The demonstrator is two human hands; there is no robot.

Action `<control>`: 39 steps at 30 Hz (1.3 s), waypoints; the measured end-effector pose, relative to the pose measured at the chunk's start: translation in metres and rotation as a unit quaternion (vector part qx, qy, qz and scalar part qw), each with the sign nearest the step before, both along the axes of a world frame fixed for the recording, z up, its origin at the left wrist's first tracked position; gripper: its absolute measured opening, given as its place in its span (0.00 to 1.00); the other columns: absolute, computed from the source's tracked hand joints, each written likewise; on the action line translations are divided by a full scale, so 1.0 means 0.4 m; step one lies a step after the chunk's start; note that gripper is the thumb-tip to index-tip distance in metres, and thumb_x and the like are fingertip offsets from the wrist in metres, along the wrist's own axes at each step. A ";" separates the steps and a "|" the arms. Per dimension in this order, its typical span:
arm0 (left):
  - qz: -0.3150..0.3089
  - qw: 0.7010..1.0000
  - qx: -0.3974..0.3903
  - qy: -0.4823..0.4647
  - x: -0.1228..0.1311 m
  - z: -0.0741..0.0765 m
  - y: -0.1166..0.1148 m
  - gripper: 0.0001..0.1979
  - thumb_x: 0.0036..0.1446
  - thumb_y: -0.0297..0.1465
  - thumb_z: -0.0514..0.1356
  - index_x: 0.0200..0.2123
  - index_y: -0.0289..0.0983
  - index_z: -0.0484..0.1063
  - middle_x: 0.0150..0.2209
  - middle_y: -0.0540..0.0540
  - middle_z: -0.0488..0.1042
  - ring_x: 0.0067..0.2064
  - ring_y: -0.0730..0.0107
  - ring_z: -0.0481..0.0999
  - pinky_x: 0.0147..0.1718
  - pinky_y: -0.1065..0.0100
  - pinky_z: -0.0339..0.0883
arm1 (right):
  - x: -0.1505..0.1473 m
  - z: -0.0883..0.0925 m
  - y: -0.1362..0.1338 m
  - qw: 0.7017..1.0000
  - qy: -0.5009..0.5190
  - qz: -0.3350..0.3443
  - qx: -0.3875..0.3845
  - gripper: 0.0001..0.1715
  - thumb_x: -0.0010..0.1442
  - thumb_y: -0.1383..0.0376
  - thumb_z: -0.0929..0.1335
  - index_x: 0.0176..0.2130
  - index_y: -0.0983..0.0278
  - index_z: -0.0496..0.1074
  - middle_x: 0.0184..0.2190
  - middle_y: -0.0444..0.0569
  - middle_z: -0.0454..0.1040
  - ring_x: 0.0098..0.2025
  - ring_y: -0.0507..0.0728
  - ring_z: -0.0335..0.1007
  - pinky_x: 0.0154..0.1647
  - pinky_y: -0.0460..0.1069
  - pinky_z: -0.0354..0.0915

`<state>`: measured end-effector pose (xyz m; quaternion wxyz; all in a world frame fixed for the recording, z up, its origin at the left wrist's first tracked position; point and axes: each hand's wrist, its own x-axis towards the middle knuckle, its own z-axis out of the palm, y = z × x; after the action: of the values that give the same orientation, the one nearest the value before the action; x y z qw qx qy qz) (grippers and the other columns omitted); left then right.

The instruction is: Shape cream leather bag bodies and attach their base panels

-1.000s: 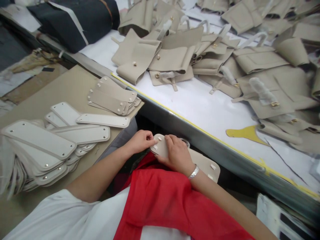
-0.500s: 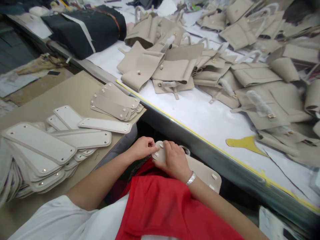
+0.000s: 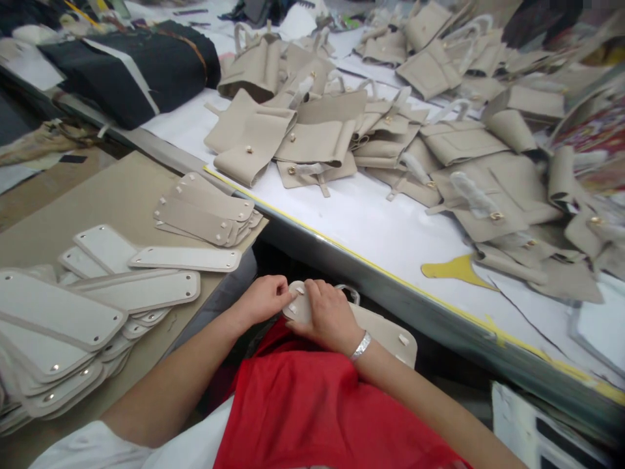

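Observation:
A long beige leather panel [image 3: 385,331] with rounded corners lies across my lap, small white tabs standing up near its ends. My right hand [image 3: 332,316] is wrapped over it near the left end, fingers on top and thumb at the near edge. At that end my left hand [image 3: 266,299] is closed, its thumb and curled forefinger pinched at the panel's rim beside a white tab [image 3: 293,309]. Whatever else may be between those fingertips is hidden. A whitish loop [image 3: 349,293] shows just behind the panel.
On the board [image 3: 122,189] at left lie a pile of white-faced panels [image 3: 63,306] with metal studs and a smaller stack of beige panels [image 3: 200,208]. Beige bags [image 3: 317,130] cover much of the white table [image 3: 371,228], along with a yellow piece [image 3: 456,270] and a black roll [image 3: 131,71].
The camera view has shifted, so the surroundings appear further left and mostly a little lower. Both hands keep nearly the same hold on the panel.

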<state>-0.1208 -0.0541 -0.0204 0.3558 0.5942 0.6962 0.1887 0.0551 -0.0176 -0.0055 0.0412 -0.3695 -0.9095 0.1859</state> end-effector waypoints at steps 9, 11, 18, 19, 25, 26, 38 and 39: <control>-0.031 0.997 0.039 0.052 0.023 0.015 0.008 0.12 0.54 0.37 0.53 0.38 0.37 0.63 0.35 0.47 0.69 0.35 0.67 0.69 0.34 0.67 0.63 | 0.257 0.015 -0.004 1.000 -0.019 -0.010 -0.019 0.47 0.48 0.46 0.67 0.57 0.70 0.54 0.53 0.60 0.62 0.52 0.65 0.58 0.53 0.58 0.54; -0.061 0.991 0.082 0.085 0.033 0.026 0.013 0.16 0.54 0.33 0.53 0.46 0.36 0.62 0.44 0.43 0.67 0.45 0.63 0.67 0.44 0.62 0.62 | 0.259 0.008 -0.008 0.999 -0.026 -0.019 -0.020 0.40 0.50 0.47 0.66 0.54 0.69 0.58 0.51 0.59 0.64 0.50 0.64 0.59 0.51 0.58 0.56; -0.224 0.951 0.160 0.143 0.125 0.048 0.029 0.22 0.54 0.22 0.49 0.53 0.35 0.61 0.55 0.41 0.62 0.56 0.64 0.59 0.55 0.60 0.55 | 0.249 0.000 -0.002 0.999 -0.025 -0.017 -0.020 0.33 0.53 0.48 0.63 0.51 0.67 0.60 0.47 0.58 0.66 0.47 0.63 0.61 0.45 0.55 0.57; -0.249 0.945 0.165 0.131 0.142 0.040 0.031 0.21 0.56 0.25 0.49 0.54 0.35 0.60 0.55 0.41 0.62 0.56 0.64 0.59 0.56 0.60 0.54 | 0.251 -0.002 -0.003 0.999 -0.024 -0.017 -0.018 0.33 0.54 0.48 0.63 0.51 0.67 0.60 0.48 0.58 0.66 0.47 0.63 0.61 0.45 0.55 0.56; -0.284 0.925 0.172 0.185 0.193 -0.012 0.028 0.26 0.58 0.43 0.49 0.56 0.34 0.59 0.54 0.40 0.65 0.55 0.59 0.61 0.58 0.54 0.46 | 0.259 -0.008 -0.008 1.000 -0.019 -0.010 -0.001 0.35 0.56 0.48 0.61 0.53 0.70 0.58 0.49 0.60 0.65 0.48 0.63 0.60 0.48 0.55 0.54; -0.285 0.924 0.171 0.189 0.193 -0.013 0.025 0.26 0.59 0.43 0.48 0.55 0.34 0.59 0.54 0.41 0.65 0.55 0.59 0.61 0.58 0.54 0.46 | 0.257 -0.005 -0.010 1.000 -0.018 -0.011 -0.002 0.36 0.56 0.47 0.61 0.53 0.70 0.58 0.49 0.60 0.65 0.48 0.63 0.60 0.48 0.55 0.54; -0.271 0.954 0.005 0.127 0.114 0.046 0.079 0.23 0.53 0.42 0.55 0.50 0.38 0.68 0.49 0.44 0.70 0.49 0.60 0.68 0.48 0.64 0.59 | 0.336 0.033 0.038 0.976 -0.129 -0.093 -0.146 0.27 0.60 0.47 0.56 0.47 0.59 0.68 0.41 0.52 0.72 0.40 0.59 0.68 0.36 0.49 0.58; -0.254 0.961 -0.029 0.109 0.088 0.049 0.085 0.23 0.51 0.41 0.56 0.49 0.37 0.68 0.48 0.44 0.71 0.48 0.60 0.69 0.46 0.65 0.60 | 0.366 0.037 0.038 0.974 -0.128 -0.101 -0.160 0.27 0.59 0.47 0.57 0.47 0.60 0.68 0.40 0.52 0.73 0.40 0.59 0.68 0.36 0.49 0.58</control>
<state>-0.0854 -0.0202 -0.0007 0.3309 0.7581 0.5618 0.0062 0.2015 -0.0025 0.0092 -0.1163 -0.4822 -0.8236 0.2749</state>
